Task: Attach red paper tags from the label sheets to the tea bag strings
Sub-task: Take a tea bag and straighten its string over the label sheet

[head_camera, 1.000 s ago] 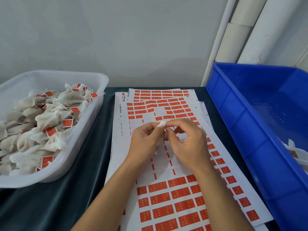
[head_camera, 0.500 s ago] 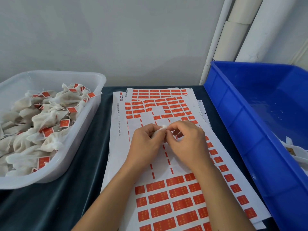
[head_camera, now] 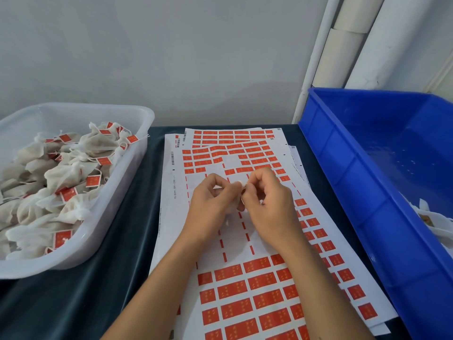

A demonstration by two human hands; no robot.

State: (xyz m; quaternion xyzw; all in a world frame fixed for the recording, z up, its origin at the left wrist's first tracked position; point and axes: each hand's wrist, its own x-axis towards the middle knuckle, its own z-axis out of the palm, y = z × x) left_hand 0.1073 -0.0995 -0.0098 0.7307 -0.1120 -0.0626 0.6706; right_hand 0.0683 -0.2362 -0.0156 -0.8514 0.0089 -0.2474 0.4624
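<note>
Head view: both hands meet above the middle of the label sheets [head_camera: 245,285], which lie fanned in a loose stack on a dark cloth-covered table [head_camera: 117,241]. Left hand [head_camera: 210,204] has fingers curled, thumb and forefinger pinching a small white piece of a tea bag [head_camera: 236,186]; most of the bag is hidden in the palm. Right hand [head_camera: 267,204] has fingers curled, fingertips pinched together against the same white piece; whether a red tag sits between them cannot be told. Sheet rows under the hands are stripped; red tags [head_camera: 235,289] remain nearer the camera. White tub [head_camera: 137,153], left, holds tagged tea bags [head_camera: 66,173]. Blue bin [head_camera: 367,192], right, holds a few pale bags at its edge.
</note>
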